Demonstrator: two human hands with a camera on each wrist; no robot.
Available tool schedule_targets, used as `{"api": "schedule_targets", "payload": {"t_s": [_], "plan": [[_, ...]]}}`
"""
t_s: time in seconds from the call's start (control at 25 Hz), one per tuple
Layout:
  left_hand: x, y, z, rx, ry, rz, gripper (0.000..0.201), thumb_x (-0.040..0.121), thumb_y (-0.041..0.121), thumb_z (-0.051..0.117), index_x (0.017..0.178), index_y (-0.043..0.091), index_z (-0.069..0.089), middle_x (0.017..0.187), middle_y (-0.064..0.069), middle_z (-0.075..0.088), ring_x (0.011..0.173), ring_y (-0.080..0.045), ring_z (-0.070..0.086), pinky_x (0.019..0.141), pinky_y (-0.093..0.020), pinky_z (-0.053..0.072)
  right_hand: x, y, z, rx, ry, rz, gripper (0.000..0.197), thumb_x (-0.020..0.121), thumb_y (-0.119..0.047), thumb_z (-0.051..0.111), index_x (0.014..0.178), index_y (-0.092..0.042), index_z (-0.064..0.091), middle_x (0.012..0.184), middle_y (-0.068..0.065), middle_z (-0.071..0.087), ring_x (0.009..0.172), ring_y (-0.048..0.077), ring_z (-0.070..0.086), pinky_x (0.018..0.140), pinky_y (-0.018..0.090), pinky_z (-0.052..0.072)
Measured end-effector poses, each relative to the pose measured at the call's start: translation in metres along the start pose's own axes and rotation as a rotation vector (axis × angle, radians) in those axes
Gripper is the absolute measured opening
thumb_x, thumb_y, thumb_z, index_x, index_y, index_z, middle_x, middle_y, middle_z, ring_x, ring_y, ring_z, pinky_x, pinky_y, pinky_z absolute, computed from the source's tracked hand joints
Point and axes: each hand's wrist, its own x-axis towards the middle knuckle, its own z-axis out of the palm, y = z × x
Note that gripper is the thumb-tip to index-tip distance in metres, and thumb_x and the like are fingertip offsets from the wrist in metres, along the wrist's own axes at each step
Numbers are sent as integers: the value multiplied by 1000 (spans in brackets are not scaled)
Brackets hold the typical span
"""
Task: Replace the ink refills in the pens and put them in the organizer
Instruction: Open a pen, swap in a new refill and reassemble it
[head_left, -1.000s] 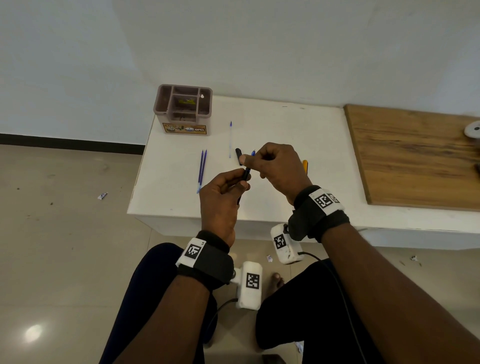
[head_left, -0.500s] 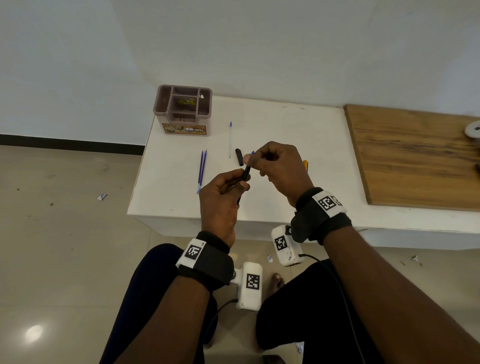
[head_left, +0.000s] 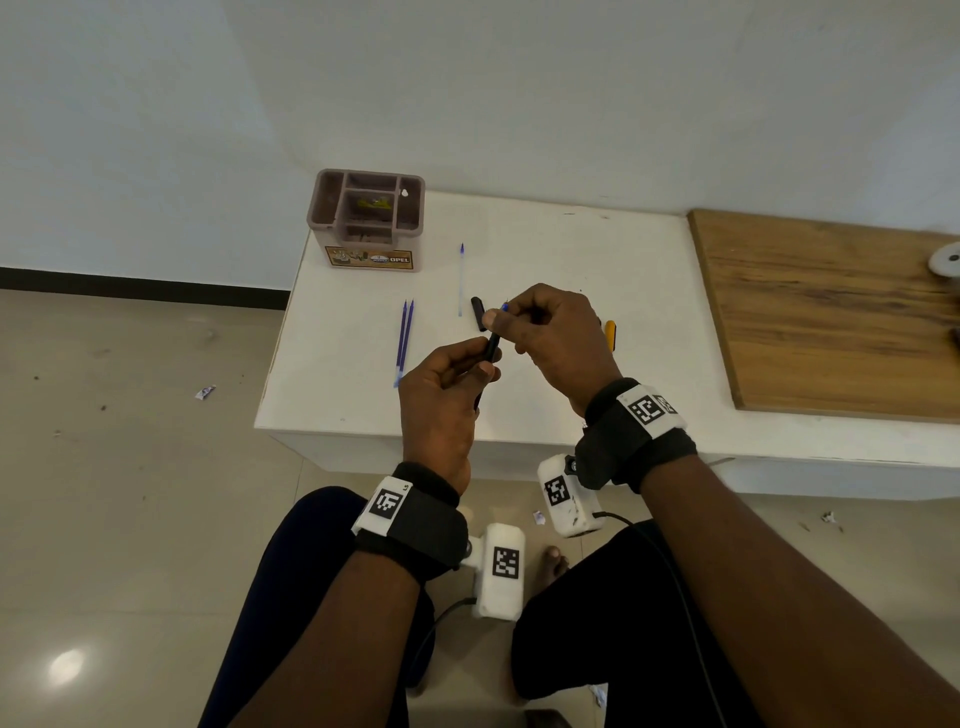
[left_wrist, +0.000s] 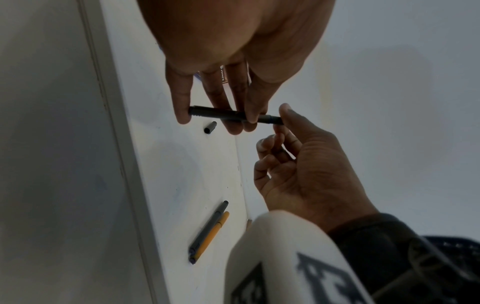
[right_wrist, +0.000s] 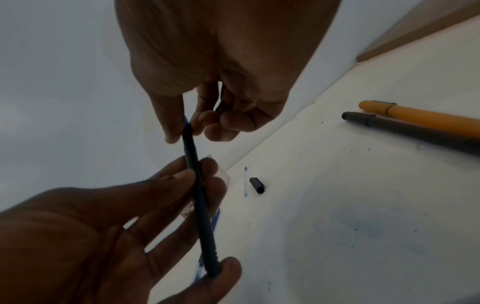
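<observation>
Above the white table my left hand grips a black pen barrel, which also shows in the left wrist view and the right wrist view. My right hand pinches the blue refill end that sticks out of the barrel's top. The black cap lies on the table just beyond the hands. The brown organizer stands at the far left corner.
Two blue refills lie left of my hands and a clear refill lies beside the cap. A yellow pen and a grey pen lie to the right. A wooden board covers the table's right side.
My right hand has shifted slightly to the right, baring the cap on the table. The pen stays held between both hands in the same place.
</observation>
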Motion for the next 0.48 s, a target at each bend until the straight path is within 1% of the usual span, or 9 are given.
{"api": "schedule_targets", "payload": {"t_s": [0.04, 0.08, 0.16, 0.2, 0.28, 0.36, 0.48], "plan": [[0, 0, 0, 7, -2, 0, 25, 100, 2, 67, 120, 16, 75, 107, 4, 83, 106, -18, 76, 85, -37, 54, 0, 0, 0, -5, -4, 10, 25, 91, -35, 78, 95, -10, 73, 88, 9, 73, 74, 21, 65, 69, 32, 56], [0, 0, 0, 13, 0, -1, 25, 101, 3, 66, 120, 18, 75, 107, 5, 83, 106, -18, 76, 84, -39, 53, 0, -1, 0, 3, -18, 18, 26, 93, -37, 76, 100, -12, 74, 90, 6, 73, 74, 18, 65, 66, 26, 53], [0, 1, -1, 10, 4, -5, 25, 101, 5, 66, 120, 19, 74, 108, 5, 82, 106, -20, 76, 84, -42, 53, -1, -2, -2, 42, -51, 13, 21, 98, -31, 71, 109, -14, 77, 91, -2, 72, 68, 9, 63, 59, 14, 47], [0, 1, -1, 6, 3, -6, 25, 101, 5, 66, 121, 19, 74, 108, 5, 82, 106, -21, 76, 84, -43, 53, -2, -3, -3, 47, -63, -2, 19, 99, -26, 69, 111, -14, 78, 89, -5, 71, 64, 5, 61, 57, 11, 46], [0, 2, -1, 6, -7, -14, 25, 102, 7, 66, 123, 18, 74, 108, 3, 82, 106, -21, 76, 84, -43, 53, -2, -1, -6, 35, -76, -36, 19, 100, -21, 67, 111, -11, 79, 82, -8, 70, 62, 5, 61, 56, 10, 45], [-2, 2, 0, 22, -29, -24, 24, 103, 9, 65, 123, 18, 75, 105, 2, 83, 104, -19, 77, 86, -42, 53, -1, -1, -7, 9, -85, -61, 18, 100, -21, 67, 108, -11, 80, 76, -11, 69, 63, 8, 62, 57, 11, 45], [-3, 3, 0, 63, -58, -20, 22, 103, 12, 66, 121, 19, 76, 102, 2, 83, 100, -17, 76, 89, -47, 56, 1, -1, -9, -9, -74, -64, 16, 98, -21, 70, 102, -9, 80, 69, -15, 68, 61, 7, 61, 58, 12, 45]]}}
